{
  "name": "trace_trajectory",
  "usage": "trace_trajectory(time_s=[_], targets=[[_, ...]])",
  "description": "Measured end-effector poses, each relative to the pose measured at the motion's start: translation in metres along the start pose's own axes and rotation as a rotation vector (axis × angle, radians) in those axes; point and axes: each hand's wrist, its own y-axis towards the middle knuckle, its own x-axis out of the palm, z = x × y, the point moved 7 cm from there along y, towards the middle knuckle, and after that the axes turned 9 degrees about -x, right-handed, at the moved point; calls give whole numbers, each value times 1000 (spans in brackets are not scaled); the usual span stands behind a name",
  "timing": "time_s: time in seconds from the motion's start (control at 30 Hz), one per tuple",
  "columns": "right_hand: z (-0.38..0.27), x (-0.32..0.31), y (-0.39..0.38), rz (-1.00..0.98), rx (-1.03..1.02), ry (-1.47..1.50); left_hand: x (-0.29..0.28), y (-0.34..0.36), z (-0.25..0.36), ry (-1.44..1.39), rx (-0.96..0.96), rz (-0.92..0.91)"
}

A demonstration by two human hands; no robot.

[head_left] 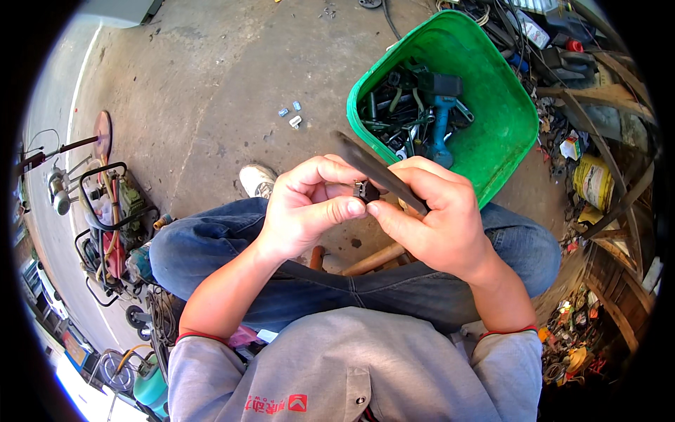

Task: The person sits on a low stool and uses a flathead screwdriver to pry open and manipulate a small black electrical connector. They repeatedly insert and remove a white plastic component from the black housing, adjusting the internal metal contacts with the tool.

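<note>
In front of my lap, my left hand (302, 207) pinches a small black part with metal contacts (363, 190) between thumb and fingers. My right hand (443, 214) is closed on a long dark flat strip (376, 169), whose far end points up and to the left. The right thumb and fingertips also meet the black part, so both hands touch at it. I cannot make out what kind of tool the strip is. Beyond the right hand stands a green plastic bin (499, 91) holding a blue cordless power tool (441, 119) and several hand tools.
Small pale pieces (294, 121) lie on the concrete floor ahead, beyond my shoe (257, 181). Scrap and wooden boards (612, 98) crowd the right side, with a yellow bucket (592, 181) among them. Framed equipment (116, 204) stands on the left.
</note>
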Motion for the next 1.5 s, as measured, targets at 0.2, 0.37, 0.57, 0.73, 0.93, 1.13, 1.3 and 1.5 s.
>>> trace_trajectory(time_s=[0.2, 0.37, 0.57, 0.73, 0.93, 1.13, 1.3, 1.5], targets=[[-1, 0, -1, 13, 0, -20, -7, -1, -4, 61, 7, 21], [1, 0, -1, -7, 9, 63, -5, -4, -3, -60, -83, 65], [16, -5, -9, 159, 377, 453, -4, 0, 12, -87, -48, -4], [18, -15, -7, 288, 174, 447, -2, 0, 16, -145, -69, 21], [15, -14, -17, 194, 347, 628, -3, 2, 19, -67, -42, 17], [-11, -19, 2, 68, -214, 154, -2, -1, 23, -90, -105, 4], [-23, -10, -3, -15, -401, -57, 0, -2, 24, -73, -121, -66], [-26, -9, -1, -41, -501, -36, 2, -4, 23, -14, -177, -86]])
